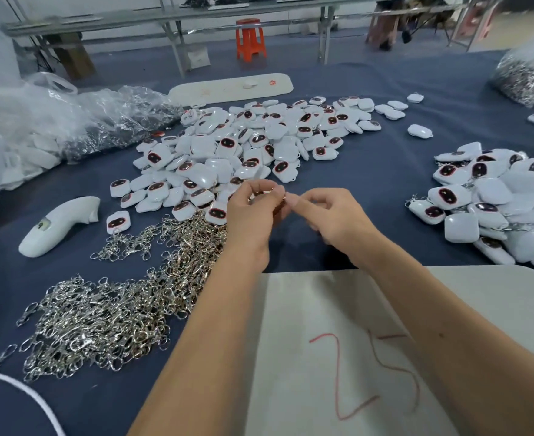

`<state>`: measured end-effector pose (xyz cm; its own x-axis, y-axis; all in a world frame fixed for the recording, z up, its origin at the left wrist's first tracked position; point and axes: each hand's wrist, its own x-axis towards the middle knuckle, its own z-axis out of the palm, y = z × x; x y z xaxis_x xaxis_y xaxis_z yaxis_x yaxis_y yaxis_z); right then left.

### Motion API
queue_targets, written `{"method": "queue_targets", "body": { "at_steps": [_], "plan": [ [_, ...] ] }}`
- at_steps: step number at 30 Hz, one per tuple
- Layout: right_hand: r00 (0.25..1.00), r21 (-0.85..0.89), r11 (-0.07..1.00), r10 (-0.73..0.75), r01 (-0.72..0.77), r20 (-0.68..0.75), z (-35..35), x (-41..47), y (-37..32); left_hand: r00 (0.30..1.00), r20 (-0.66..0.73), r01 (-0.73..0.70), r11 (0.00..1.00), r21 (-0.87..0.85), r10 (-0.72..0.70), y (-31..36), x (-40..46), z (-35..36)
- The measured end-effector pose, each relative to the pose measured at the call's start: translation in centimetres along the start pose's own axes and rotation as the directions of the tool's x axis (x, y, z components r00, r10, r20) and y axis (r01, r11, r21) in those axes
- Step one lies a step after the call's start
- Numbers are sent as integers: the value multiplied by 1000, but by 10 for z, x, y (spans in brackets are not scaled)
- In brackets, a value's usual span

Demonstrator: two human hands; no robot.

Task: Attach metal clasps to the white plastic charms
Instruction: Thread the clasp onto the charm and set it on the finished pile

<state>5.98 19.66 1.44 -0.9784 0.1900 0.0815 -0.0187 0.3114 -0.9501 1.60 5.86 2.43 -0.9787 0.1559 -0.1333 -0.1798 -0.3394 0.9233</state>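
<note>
Grey board (322, 325) nearest; beyond, clasp (280, 205) pinched between both grips.

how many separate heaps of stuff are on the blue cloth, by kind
heaps of white charms: 2, the big middle pile and the pile at right
heaps of loose metal clasps: 1
clear bags of clasps: 2, left and far right
total: 5
</note>
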Motion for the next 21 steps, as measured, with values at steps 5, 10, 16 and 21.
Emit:
{"method": "queue_targets", "body": {
  "at_steps": [5, 10, 16, 21],
  "plan": [
    [997, -67, 996, -70, 67, -44, -25, -12, 15, 996, 85, -34, 997, 75, 28, -21, -2, 11],
    [991, 12, 993, -115, 116, -66, -22, -20, 23, 981, 167, -118, 985, 129, 96, -27, -1, 6],
    [989, -2, 991, -132, 132, -60, -24, -19, 29, 978, 209, -43, 996, 75, 26, -24, 5, 0],
    [986, 24, 990, -138, 140, -96, -23, -18, 30, 975, 219, -59, 995, 85, 39, -23, 4, 2]
  ]
}}
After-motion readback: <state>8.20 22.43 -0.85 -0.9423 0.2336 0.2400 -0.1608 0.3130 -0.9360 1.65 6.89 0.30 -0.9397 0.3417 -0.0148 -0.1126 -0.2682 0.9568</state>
